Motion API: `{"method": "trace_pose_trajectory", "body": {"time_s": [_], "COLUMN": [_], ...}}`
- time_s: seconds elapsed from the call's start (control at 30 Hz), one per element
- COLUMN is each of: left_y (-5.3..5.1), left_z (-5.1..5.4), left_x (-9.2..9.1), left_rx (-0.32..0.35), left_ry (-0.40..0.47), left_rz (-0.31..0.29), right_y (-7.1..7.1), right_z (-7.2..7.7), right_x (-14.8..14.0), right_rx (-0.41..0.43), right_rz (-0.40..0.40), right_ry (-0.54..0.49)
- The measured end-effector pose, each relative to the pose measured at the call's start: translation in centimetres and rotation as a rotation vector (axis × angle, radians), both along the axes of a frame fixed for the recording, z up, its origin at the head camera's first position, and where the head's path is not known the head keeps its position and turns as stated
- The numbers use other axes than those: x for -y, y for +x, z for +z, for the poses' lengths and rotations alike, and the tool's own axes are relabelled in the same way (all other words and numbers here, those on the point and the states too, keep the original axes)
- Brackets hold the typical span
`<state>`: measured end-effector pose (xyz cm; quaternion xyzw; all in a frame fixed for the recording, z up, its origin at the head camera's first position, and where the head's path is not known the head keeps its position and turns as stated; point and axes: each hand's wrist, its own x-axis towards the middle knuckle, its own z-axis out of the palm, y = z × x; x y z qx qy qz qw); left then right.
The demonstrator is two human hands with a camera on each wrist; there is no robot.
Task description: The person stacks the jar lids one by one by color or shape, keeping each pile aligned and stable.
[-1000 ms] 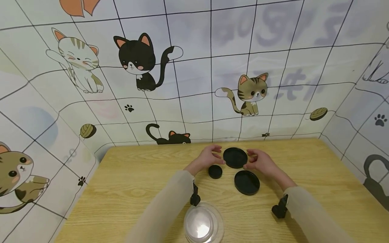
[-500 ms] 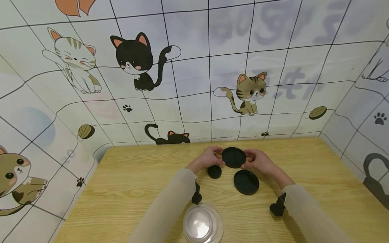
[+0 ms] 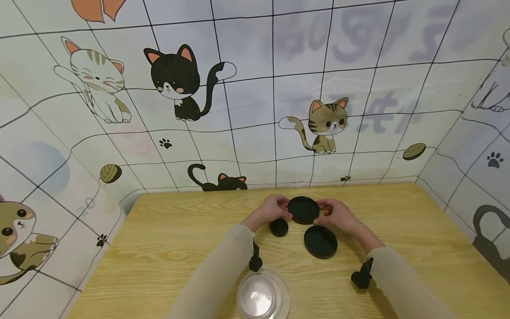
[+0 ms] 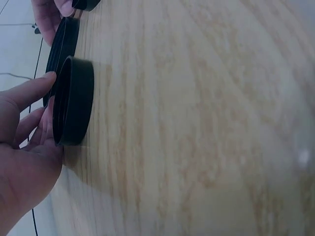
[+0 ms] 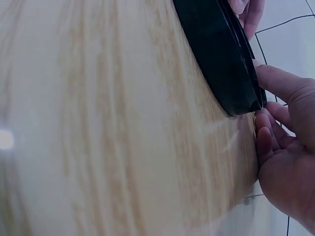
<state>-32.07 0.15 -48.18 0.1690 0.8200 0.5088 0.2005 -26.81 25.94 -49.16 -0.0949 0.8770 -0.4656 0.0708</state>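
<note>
Both hands are at the farthest of three round black lids on the wooden table. My left hand [image 3: 272,209] holds the left edge of the far black lid [image 3: 303,210], its thumb on the rim in the left wrist view. On the lid's opposite edge, my right hand [image 3: 336,215] grips with thumb and fingers spread around the side. A small black lid [image 3: 279,227] lies just in front of the left hand. Close to the right hand is another large black lid [image 3: 320,242], which covers part of the far lid in the right wrist view [image 5: 216,54].
Clear, round plastic containers [image 3: 256,296] stand near the table's front, beside the left sleeve. The wooden table [image 3: 175,239] ends at a wall covering [image 3: 255,97] printed with cats. Black wrist cameras [image 3: 361,277] sit below both hands.
My hands have drawn in from either side until their fingers meet the far lid's edges. That lid has shifted slightly left. The other lids stay in place as the head view drifts a little.
</note>
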Motion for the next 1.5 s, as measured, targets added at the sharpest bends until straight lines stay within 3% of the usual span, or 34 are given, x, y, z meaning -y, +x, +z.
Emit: {"method": "trace_pose_trajectory", "body": {"time_s": [0.37, 0.53, 0.73, 0.87, 1.1, 1.5], "left_y": [1.0, 2.0, 4.3, 6.0, 8.7, 12.3], "left_z": [1.2, 2.3, 3.5, 3.8, 3.6, 3.4], "left_x": [0.1, 0.6, 1.7, 2.4, 3.1, 3.5], "left_rx": [-0.032, -0.063, -0.075, -0.065, -0.036, -0.073], "left_ry": [0.044, 0.034, 0.063, 0.108, 0.173, 0.116], "left_rz": [0.000, -0.019, -0.051, -0.084, -0.163, -0.284], "right_y": [0.6, 2.1, 4.3, 6.0, 9.5, 13.5], "right_z": [1.3, 2.6, 3.9, 4.2, 4.2, 3.3], "right_x": [-0.5, -0.3, -0.1, 0.0, -0.1, -0.5], "right_rx": [-0.017, -0.059, -0.072, -0.054, -0.107, -0.272], "right_rz": [0.010, 0.038, 0.066, 0.075, 0.103, 0.224], "right_ry": [-0.070, -0.093, -0.116, -0.128, -0.133, -0.143]}}
